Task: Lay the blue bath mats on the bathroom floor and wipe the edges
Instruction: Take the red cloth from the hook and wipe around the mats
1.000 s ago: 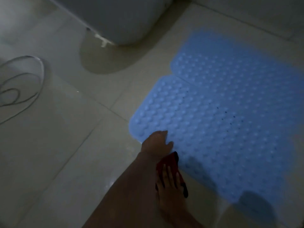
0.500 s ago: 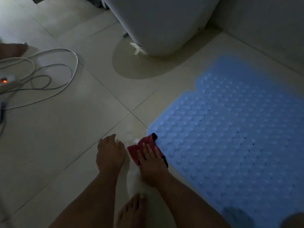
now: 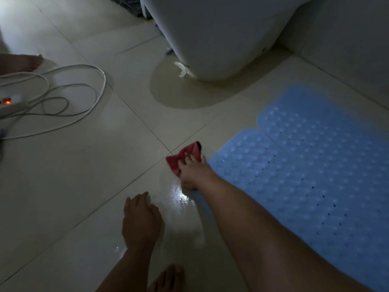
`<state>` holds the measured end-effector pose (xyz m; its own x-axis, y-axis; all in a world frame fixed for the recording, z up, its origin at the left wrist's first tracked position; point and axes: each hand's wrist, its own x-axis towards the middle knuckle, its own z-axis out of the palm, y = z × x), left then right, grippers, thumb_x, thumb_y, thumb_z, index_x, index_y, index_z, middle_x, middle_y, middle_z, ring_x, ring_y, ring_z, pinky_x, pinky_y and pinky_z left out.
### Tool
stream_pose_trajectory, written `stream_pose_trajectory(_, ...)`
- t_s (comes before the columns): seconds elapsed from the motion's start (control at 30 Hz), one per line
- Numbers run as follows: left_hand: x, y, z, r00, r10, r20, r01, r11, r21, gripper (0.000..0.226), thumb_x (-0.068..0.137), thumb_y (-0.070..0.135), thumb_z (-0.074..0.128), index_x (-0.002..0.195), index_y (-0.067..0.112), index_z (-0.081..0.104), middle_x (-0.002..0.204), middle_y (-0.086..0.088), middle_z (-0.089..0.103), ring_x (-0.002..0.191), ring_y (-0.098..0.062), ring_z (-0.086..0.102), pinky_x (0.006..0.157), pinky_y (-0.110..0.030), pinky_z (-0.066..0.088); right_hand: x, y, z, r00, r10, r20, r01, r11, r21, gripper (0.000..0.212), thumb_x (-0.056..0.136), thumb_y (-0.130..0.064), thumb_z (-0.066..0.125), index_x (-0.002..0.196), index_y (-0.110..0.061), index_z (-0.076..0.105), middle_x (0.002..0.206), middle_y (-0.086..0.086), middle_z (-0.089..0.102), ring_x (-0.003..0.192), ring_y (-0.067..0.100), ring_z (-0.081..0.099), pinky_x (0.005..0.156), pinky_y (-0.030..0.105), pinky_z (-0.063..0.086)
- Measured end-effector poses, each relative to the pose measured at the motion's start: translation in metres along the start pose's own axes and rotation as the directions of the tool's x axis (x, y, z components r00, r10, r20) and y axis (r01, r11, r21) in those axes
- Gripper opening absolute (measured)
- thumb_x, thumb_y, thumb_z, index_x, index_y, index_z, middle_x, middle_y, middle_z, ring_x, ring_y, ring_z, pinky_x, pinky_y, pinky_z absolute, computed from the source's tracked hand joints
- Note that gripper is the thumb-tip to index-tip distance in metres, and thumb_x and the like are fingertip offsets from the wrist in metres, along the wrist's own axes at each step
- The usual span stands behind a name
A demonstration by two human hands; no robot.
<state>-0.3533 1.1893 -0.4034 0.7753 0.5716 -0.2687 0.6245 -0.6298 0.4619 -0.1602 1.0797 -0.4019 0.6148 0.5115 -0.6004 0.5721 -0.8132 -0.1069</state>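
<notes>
Two blue studded bath mats lie flat on the tiled floor at the right, the nearer mat (image 3: 305, 186) butting against a farther mat (image 3: 328, 121). My right hand (image 3: 193, 172) presses a red cloth (image 3: 185, 158) onto the floor at the near mat's left corner, fingers laid flat over it. My left hand (image 3: 141, 220) rests on the tile to the left, fingers spread and holding nothing. A wet shiny patch (image 3: 179, 194) lies between the two hands.
A white toilet base (image 3: 210, 39) stands at the top with a beige floor patch (image 3: 185, 91) in front. A power strip (image 3: 10, 102) with looped cables (image 3: 69, 98) lies at the left. Another person's foot (image 3: 23, 62) is at far left; my foot (image 3: 168, 279) is at the bottom.
My right hand has slid the red cloth forward along the mat's left edge to its corner. My left hand has dropped back toward me on the tile. The view has shifted.
</notes>
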Motion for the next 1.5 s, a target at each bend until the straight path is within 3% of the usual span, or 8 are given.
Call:
stream_pose_trajectory(0.17,-0.001,0.025,0.022,0.978,0.205,0.048,-0.208,0.975,0.074,0.045,0.096,0.021,0.051,0.137,0.007,0.060,0.141,-0.016,0.060,0.144,-0.041,0.041,0.100,-0.054,0.050,0.021,0.072,-0.029,0.978,0.210,0.005,-0.209,0.975,0.069,0.074,0.096,-0.032,0.043,0.160,-0.013,0.011,0.169,0.015,-0.001,0.156,0.031,0.006,0.121,0.062,0.004)
stream_pose_trajectory(0.4,-0.002,0.073,0.068,0.802,0.545,0.244,-0.568,0.823,0.027,0.054,0.090,0.034,0.043,0.137,0.015,0.062,0.148,-0.007,0.056,0.141,-0.030,0.049,0.088,-0.037,0.059,0.030,0.128,-0.028,0.955,0.279,-0.098,-0.267,0.956,0.120,0.056,0.103,-0.038,0.032,0.153,-0.014,0.032,0.167,0.016,0.015,0.152,0.033,0.021,0.119,0.061,0.020)
stream_pose_trajectory(0.67,0.002,0.070,0.083,0.795,0.543,0.273,-0.559,0.829,-0.021,0.053,0.073,0.030,0.046,0.117,0.025,0.073,0.142,0.003,0.061,0.105,-0.017,0.073,0.050,-0.025,0.055,0.009,0.049,0.029,0.943,-0.165,-0.287,0.209,0.970,0.128,0.054,0.101,-0.036,0.040,0.151,-0.015,0.042,0.164,0.011,0.029,0.154,0.026,0.020,0.124,0.044,0.016)
stream_pose_trajectory(0.93,0.011,0.080,0.095,0.805,0.571,0.160,-0.573,0.818,-0.040,0.049,0.065,0.037,0.043,0.089,0.025,0.084,0.116,0.001,0.076,0.074,-0.014,0.078,0.039,-0.028,0.054,0.049,0.158,-0.024,0.942,0.170,-0.290,-0.106,0.969,0.222,0.056,0.104,-0.034,0.036,0.156,-0.013,0.032,0.166,0.014,0.021,0.154,0.029,0.018,0.125,0.046,0.017)
stream_pose_trajectory(1.1,0.031,0.059,0.120,0.709,0.687,0.156,-0.704,0.701,0.114,0.050,0.105,0.043,0.011,0.132,0.023,0.047,0.166,-0.001,0.028,0.076,-0.010,0.077,0.052,-0.015,0.055,0.072,0.235,-0.062,0.913,0.375,-0.160,-0.329,0.910,0.252,0.059,0.105,-0.040,0.032,0.161,-0.026,0.017,0.168,0.019,0.000,0.154,0.039,0.010,0.125,0.054,0.014)
stream_pose_trajectory(1.2,0.047,0.043,0.140,0.750,0.637,0.180,-0.648,0.652,0.393,0.069,0.097,0.044,-0.003,0.118,0.038,0.062,0.169,-0.013,0.007,0.075,0.015,0.068,0.068,0.003,0.043,0.082,0.262,-0.069,0.897,0.419,-0.138,-0.366,0.882,0.296,0.060,0.105,-0.042,0.031,0.161,-0.033,0.011,0.168,0.018,-0.008,0.155,0.039,0.000,0.125,0.058,0.010)
stream_pose_trajectory(1.37,0.020,0.071,0.117,0.766,0.595,0.244,-0.619,0.785,0.028,0.050,0.079,0.041,0.039,0.096,0.028,0.084,0.130,0.002,0.069,0.081,-0.011,0.077,0.045,-0.019,0.052,0.086,0.255,-0.052,0.877,0.432,-0.212,-0.373,0.889,0.267,0.061,0.106,-0.042,0.027,0.161,-0.023,0.010,0.168,0.017,-0.001,0.155,0.036,0.002,0.125,0.055,0.008)
stream_pose_trajectory(1.5,0.017,0.083,0.091,0.783,0.481,0.394,-0.527,0.850,0.009,0.049,0.056,0.048,0.056,0.095,0.033,0.083,0.124,0.006,0.073,0.077,-0.008,0.077,0.044,-0.025,0.054,0.076,0.210,-0.035,0.893,0.319,-0.319,-0.265,0.943,0.202,0.061,0.105,-0.037,0.029,0.160,-0.012,0.018,0.167,0.018,0.012,0.154,0.034,0.012,0.126,0.052,0.009)
